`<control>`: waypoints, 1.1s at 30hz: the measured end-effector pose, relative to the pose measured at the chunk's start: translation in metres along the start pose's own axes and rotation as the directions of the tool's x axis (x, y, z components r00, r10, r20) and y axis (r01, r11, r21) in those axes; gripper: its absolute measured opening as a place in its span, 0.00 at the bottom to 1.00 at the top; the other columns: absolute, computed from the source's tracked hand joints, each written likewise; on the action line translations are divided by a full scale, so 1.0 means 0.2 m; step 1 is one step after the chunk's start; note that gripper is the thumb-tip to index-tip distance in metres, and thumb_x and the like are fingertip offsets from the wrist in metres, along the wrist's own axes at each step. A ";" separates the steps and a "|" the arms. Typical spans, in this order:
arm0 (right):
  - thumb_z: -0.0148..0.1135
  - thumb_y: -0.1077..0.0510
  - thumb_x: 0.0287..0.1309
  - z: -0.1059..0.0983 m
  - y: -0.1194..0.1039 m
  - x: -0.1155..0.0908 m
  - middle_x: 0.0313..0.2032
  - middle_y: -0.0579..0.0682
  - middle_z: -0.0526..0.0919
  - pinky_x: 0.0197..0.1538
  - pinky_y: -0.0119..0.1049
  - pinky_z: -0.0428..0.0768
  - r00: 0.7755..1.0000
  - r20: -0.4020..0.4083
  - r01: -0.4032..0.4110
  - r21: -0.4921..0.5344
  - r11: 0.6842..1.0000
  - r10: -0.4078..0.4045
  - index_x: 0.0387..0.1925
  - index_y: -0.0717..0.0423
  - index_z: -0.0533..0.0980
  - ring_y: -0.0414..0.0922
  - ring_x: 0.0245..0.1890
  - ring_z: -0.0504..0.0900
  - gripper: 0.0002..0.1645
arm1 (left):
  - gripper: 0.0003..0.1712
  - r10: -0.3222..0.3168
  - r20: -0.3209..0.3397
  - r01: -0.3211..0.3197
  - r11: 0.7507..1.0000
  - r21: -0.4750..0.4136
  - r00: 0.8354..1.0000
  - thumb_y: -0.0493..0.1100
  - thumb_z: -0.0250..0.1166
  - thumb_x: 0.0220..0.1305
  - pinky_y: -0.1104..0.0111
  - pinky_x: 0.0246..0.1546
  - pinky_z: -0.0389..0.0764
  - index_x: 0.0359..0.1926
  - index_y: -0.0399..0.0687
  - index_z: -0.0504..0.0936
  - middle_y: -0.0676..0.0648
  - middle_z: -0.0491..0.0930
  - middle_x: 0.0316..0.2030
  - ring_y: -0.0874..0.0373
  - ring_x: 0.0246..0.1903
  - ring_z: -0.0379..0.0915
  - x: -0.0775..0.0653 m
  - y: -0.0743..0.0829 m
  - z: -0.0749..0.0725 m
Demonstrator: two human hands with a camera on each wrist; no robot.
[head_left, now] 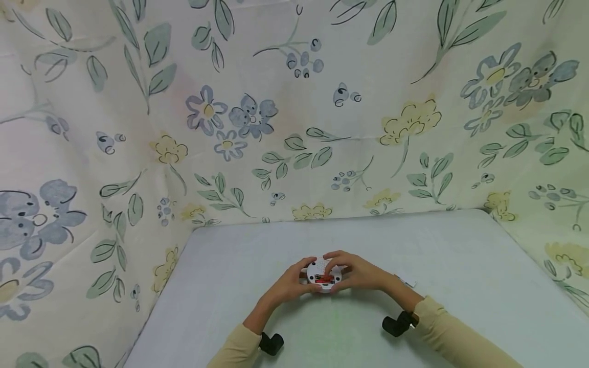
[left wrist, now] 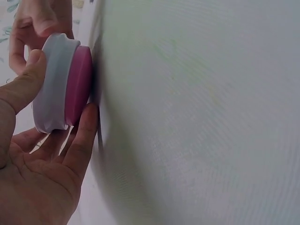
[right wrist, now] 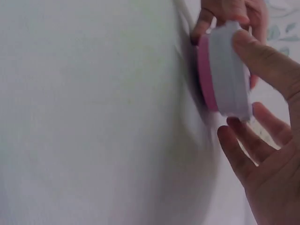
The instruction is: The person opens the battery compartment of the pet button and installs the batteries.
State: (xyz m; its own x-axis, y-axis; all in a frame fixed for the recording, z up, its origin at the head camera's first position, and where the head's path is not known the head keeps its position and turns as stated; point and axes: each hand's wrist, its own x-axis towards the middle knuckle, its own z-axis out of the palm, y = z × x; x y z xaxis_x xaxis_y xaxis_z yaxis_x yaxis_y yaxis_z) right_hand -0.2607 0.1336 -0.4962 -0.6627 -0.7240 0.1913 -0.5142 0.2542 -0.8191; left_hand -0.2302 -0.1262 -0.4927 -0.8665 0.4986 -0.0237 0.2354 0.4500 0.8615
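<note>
A round white device (head_left: 324, 276) with a pink underside sits low over the pale tabletop (head_left: 460, 266), held between both hands. Its top face shows an open slot with a red battery in it. My left hand (head_left: 294, 282) grips the left rim. In the left wrist view its thumb (left wrist: 22, 89) presses the device's (left wrist: 58, 84) white side and its fingers reach under the pink base. My right hand (head_left: 356, 273) grips the right rim. The right wrist view shows its thumb (right wrist: 267, 58) on the device's (right wrist: 227, 70) white side and its fingers below.
Floral cloth walls (head_left: 294, 128) close in the table at the back and on both sides. A small white piece (head_left: 407, 281) lies on the table just beyond my right wrist. Black cameras are strapped to both wrists (head_left: 271, 343) (head_left: 397, 324).
</note>
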 end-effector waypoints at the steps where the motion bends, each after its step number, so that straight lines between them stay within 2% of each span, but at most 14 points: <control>1: 0.77 0.56 0.56 -0.02 0.01 -0.01 0.66 0.62 0.71 0.55 0.50 0.79 1.000 -0.018 -0.007 0.013 1.000 0.007 0.48 0.53 0.82 0.59 0.64 0.70 0.19 | 0.44 -0.008 0.001 0.008 1.000 0.002 1.000 0.43 0.74 0.64 0.51 0.55 0.76 0.75 0.42 0.64 0.41 0.68 0.68 0.43 0.57 0.74 0.00 0.00 0.00; 5: 0.74 0.58 0.61 -0.12 0.05 -0.05 0.57 0.62 0.78 0.53 0.50 0.80 0.992 -0.118 -0.037 0.029 0.999 0.040 0.51 0.61 0.80 0.56 0.56 0.78 0.20 | 0.45 -0.041 -0.003 0.041 0.999 0.016 0.999 0.46 0.75 0.62 0.51 0.56 0.75 0.75 0.44 0.64 0.42 0.68 0.68 0.44 0.58 0.73 0.00 0.00 0.00; 8: 0.72 0.57 0.63 -0.19 0.08 -0.10 0.51 0.61 0.81 0.51 0.45 0.81 0.982 -0.180 -0.061 0.000 0.998 0.060 0.51 0.63 0.79 0.55 0.50 0.82 0.19 | 0.46 -0.052 -0.005 0.052 0.998 0.025 0.999 0.46 0.76 0.62 0.50 0.57 0.74 0.75 0.45 0.64 0.42 0.68 0.68 0.44 0.59 0.73 0.00 -0.01 0.00; 12: 0.70 0.57 0.65 -0.28 0.11 -0.19 0.47 0.61 0.82 0.47 0.37 0.81 0.969 -0.239 -0.077 -0.037 0.996 0.066 0.50 0.63 0.80 0.51 0.46 0.83 0.17 | 0.46 -0.044 -0.005 0.044 0.999 0.030 0.999 0.46 0.76 0.62 0.49 0.57 0.73 0.75 0.44 0.64 0.42 0.68 0.68 0.43 0.59 0.73 0.00 -0.01 0.01; 17: 0.70 0.59 0.64 -0.39 0.14 -0.33 0.45 0.59 0.82 0.46 0.35 0.81 0.953 -0.294 -0.097 -0.071 0.993 0.072 0.49 0.64 0.80 0.47 0.42 0.83 0.15 | 0.45 -0.035 -0.001 0.035 0.999 0.016 0.999 0.44 0.76 0.62 0.48 0.58 0.73 0.75 0.44 0.64 0.42 0.68 0.68 0.42 0.59 0.73 0.01 0.00 0.01; 21: 0.71 0.60 0.63 -0.46 0.18 -0.46 0.44 0.56 0.83 0.44 0.34 0.81 0.941 -0.321 -0.148 -0.105 0.984 0.107 0.48 0.63 0.80 0.46 0.41 0.82 0.15 | 0.45 -0.043 -0.002 0.044 0.999 0.017 0.999 0.44 0.76 0.62 0.48 0.58 0.73 0.75 0.45 0.64 0.42 0.69 0.67 0.43 0.59 0.73 0.01 0.00 0.01; 25: 0.73 0.59 0.62 -0.51 0.20 -0.57 0.43 0.53 0.83 0.42 0.33 0.81 0.936 -0.311 -0.208 -0.118 0.971 0.163 0.48 0.63 0.80 0.43 0.39 0.82 0.16 | 0.45 -0.050 -0.004 0.050 0.999 0.020 0.999 0.45 0.76 0.62 0.48 0.57 0.73 0.75 0.45 0.64 0.42 0.69 0.67 0.42 0.59 0.73 0.00 0.00 0.01; 33: 0.79 0.51 0.54 -0.49 0.22 -0.66 0.39 0.48 0.81 0.40 0.34 0.79 0.938 -0.275 -0.273 -0.217 0.937 0.209 0.45 0.58 0.81 0.43 0.36 0.77 0.22 | 0.46 -0.034 -0.003 0.034 0.999 0.012 0.999 0.45 0.76 0.62 0.48 0.57 0.74 0.75 0.44 0.63 0.42 0.68 0.68 0.42 0.59 0.72 0.00 -0.01 0.01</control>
State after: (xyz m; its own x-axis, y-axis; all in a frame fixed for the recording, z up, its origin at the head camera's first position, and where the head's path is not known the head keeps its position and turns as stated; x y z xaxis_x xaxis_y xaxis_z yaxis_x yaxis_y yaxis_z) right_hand -0.2482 0.3035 -0.5042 -0.8791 -0.4501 0.1565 -0.4194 0.5749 -0.7025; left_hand -0.2305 -0.1261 -0.4952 -0.8753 0.4808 -0.0511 0.2114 0.4755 0.8539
